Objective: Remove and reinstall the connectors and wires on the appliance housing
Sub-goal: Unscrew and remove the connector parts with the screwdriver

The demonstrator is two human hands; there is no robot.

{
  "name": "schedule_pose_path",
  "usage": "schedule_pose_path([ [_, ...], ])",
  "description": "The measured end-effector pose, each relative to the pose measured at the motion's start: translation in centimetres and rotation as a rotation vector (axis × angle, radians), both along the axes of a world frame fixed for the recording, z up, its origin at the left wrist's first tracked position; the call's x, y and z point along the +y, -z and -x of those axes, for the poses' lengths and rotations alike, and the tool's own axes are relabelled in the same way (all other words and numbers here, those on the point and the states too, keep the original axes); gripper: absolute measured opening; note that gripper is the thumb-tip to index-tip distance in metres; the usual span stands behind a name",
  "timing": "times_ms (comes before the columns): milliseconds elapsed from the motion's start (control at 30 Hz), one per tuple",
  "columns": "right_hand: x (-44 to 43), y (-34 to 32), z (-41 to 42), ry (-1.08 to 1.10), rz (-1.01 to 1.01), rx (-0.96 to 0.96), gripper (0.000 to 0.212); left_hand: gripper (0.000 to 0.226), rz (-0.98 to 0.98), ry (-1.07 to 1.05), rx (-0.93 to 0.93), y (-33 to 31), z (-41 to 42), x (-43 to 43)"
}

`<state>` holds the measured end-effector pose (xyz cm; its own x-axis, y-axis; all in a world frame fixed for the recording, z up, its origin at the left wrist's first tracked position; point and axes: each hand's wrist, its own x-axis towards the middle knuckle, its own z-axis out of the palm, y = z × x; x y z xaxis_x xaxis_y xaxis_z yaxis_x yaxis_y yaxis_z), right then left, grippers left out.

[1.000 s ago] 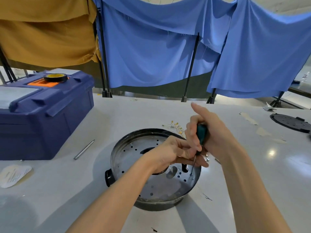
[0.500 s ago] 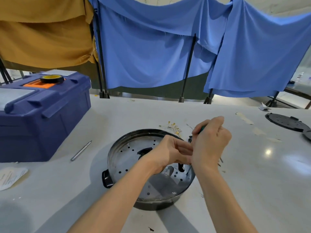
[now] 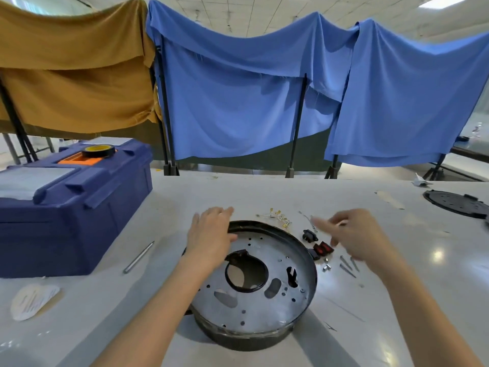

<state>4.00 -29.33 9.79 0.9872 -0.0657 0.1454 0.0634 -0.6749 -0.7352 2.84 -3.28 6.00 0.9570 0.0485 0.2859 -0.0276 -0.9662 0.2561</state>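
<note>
The blue toolbox (image 3: 74, 207) and the loose metal rod (image 3: 139, 257) lie well to the left and are unlikely to get in my way.

My left grip (image 3: 211, 234) lies flat, fingers straight, on the far left rim of the appliance housing (image 3: 251, 313), clamped on nothing. The housing sits open side up on the table (image 3: 397, 300) in front of me. Pressing on one edge only could tip or skate the shallow pan, and I expect its thin metal rim to be sharp under my palm.

Just past the far rim lies a tangle of wires with yellow terminals (image 3: 277, 218). They are fine and knotted, so pulling one may drag them all or bend a terminal.

To the right of the housing lie a black connector (image 3: 308, 235), a red switch (image 3: 323, 249) and some loose screws (image 3: 348, 266).

My right grip (image 3: 357, 237) hovers over these, blurred, with fingers apart and nothing in them that I can make out. A careless sweep here would scatter the screws across the smooth table or knock the switch away. I could also pick the wrong part for the cut-out near the housing's right wall.
</note>
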Motion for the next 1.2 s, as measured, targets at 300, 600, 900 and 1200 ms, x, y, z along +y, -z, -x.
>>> schedule_pose_path([
  [300,2.4,3.6,-0.6,-0.223,0.174,0.183,0.022,0.009,-0.012,-0.193,0.165,2.0,-0.9,3.1],
  [600,3.1,3.7,-0.2,-0.259,0.071,0.306,0.006,0.012,-0.020,-0.165,0.114,1.4,-1.4,4.3],
  [900,1.8,3.3,-1.5,-0.319,-0.049,0.352,0.026,0.023,0.010,-0.103,0.124,1.2,-2.4,6.1],
  [1200,0.9,4.7,-4.6,-0.312,0.069,0.315,0.009,0.025,0.078,-0.073,0.062,1.0,-2.9,8.7],
])
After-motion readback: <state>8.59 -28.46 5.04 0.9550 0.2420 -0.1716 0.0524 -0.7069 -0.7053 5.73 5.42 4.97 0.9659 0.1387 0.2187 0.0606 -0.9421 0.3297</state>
